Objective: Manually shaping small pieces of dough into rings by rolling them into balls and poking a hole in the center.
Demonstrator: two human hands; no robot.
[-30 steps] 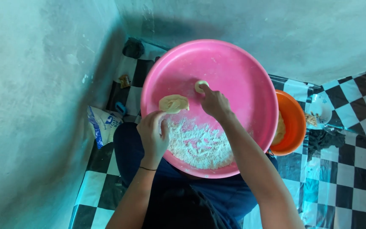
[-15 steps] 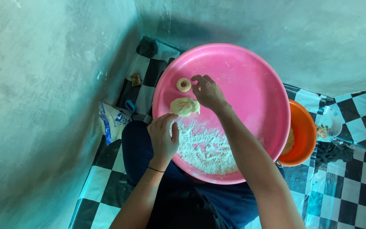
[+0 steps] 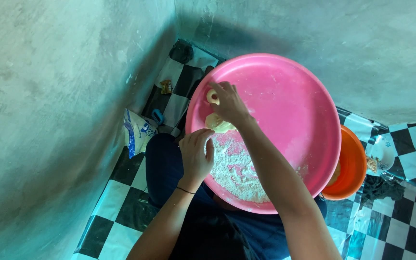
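A small dough ring [image 3: 212, 96] is pinched by the right hand [image 3: 228, 103] at the pink tray's [image 3: 290, 96] left edge. The left hand [image 3: 196, 154], loosely curled and holding nothing, is rested on the rim beside a dough lump [image 3: 217, 124] and flour [image 3: 234, 168].

One view only, from a camera worn on the person's head, looking almost straight down past the forearms onto the lap. It sits close: the round pink plastic tray [image 3: 285, 110] fills the middle of the frame, with both hands over its left part. The black-and-white chequered floor [image 3: 121, 192] shows at the lower edges, and bare grey concrete walls [image 3: 49, 96] take up the left and top.
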